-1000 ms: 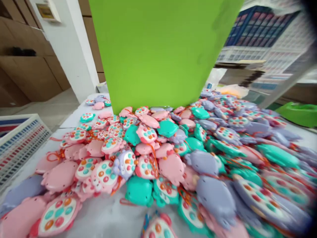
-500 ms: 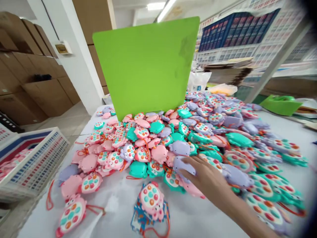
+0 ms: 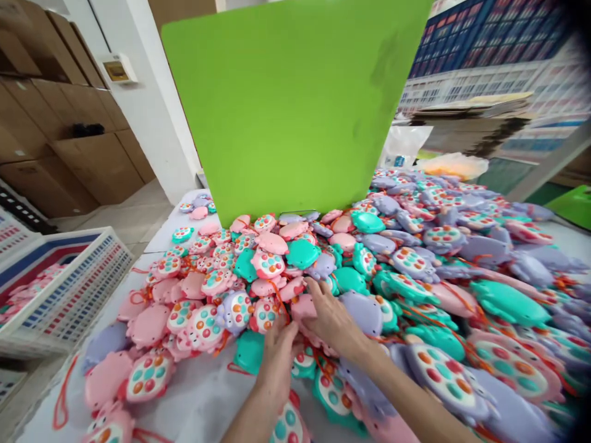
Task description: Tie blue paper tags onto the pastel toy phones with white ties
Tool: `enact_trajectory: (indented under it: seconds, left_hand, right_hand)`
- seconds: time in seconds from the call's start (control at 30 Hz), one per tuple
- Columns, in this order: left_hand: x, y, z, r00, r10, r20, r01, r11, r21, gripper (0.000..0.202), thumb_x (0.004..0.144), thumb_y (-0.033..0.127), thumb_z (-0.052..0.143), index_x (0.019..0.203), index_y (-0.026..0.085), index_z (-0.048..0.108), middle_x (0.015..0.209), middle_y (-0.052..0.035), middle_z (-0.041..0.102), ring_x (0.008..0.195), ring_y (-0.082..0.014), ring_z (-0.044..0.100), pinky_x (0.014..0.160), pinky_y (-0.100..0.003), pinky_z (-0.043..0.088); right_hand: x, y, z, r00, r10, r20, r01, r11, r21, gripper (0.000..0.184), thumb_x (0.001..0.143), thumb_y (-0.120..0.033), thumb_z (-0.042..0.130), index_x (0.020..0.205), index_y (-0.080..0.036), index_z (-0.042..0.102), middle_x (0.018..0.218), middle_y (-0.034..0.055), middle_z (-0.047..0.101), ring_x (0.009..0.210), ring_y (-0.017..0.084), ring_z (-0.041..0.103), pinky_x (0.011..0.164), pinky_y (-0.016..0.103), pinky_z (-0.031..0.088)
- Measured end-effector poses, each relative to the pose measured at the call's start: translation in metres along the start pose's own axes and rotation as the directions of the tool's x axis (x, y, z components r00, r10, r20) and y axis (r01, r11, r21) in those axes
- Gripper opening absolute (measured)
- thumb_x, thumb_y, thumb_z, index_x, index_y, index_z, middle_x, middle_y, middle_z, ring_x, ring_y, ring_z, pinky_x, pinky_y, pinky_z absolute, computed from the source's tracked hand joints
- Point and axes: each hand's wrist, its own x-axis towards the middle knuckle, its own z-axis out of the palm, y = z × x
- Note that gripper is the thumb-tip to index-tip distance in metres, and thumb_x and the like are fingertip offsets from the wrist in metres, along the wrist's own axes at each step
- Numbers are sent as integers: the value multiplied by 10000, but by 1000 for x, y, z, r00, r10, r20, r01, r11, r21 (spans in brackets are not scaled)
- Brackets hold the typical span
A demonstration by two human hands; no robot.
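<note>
Two hands, left (image 3: 278,352) and right (image 3: 331,312), at one pink toy (image 3: 303,307), grip unclear, before one green board (image 3: 290,111)

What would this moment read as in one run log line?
left hand: at toy pile | right hand: at pink toy | grip: unclear | behind pile: green board

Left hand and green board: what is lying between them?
In the head view, heaped toys, some pink, some turquoise, lie between the left hand and green board.
</note>
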Motion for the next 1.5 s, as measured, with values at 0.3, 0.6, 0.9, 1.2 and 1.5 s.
enact_trajectory:
  seconds: [0.3, 0.6, 0.9, 1.2, 1.5]
  left_hand:
    - [-17, 9, 8, 974, -135, 182, 140, 990, -17, 466, 671, 368, 666, 1064, 182, 498, 988, -80, 610, 810, -187, 607, 550, -229, 482]
    - [-77, 20, -24, 996, 49, -69, -33, 976, 214, 663, 637, 428, 679, 1210, 232, 408, 1201, -91, 508, 949, -239, 576, 633, -230, 511]
    - [-101, 26, -48, 985, 170, 37, -174, 966, 191, 391, 691, 397, 626, 988, 157, 538, 861, -59, 610, 734, -187, 603, 537, -216, 501]
    - [-110, 29, -65, 973, 225, 45, -229, 932, 282, 417, 714, 412, 597, 1027, 149, 518, 806, -55, 623, 683, -183, 614, 495, -204, 488]
    - [-110, 23, -69, 960, 280, -26, -252, 899, 359, 511, 701, 405, 606, 1141, 164, 511, 956, -82, 637, 879, -222, 602, 691, -262, 513]
  right_hand:
    - [-40, 8, -31, 997, 77, 29, -78, 770, 633, 450, 697, -200, 538, 1143, -189, 480, 1042, 74, 586, 951, 220, 551, 821, 360, 446]
    - [-90, -48, -15, 990, 97, -100, 5, 694, 720, 446, 728, -288, 597, 1163, -222, 526, 1209, 82, 535, 1141, 262, 443, 948, 418, 358]
    - [-114, -75, 4, 991, 131, -26, -50, 548, 835, 440, 794, -344, 494, 1215, -214, 486, 1302, 49, 459, 1220, 223, 364, 1016, 405, 278]
    - [-123, -97, 11, 985, 124, 123, -151, 254, 955, 555, 655, -160, 541, 1204, -191, 471, 1173, 54, 539, 995, 227, 525, 792, 314, 464]
    - [-124, -88, 22, 980, 126, 157, -163, 42, 986, 564, 628, -125, 609, 1169, -236, 497, 1119, 25, 551, 920, 201, 526, 734, 280, 456]
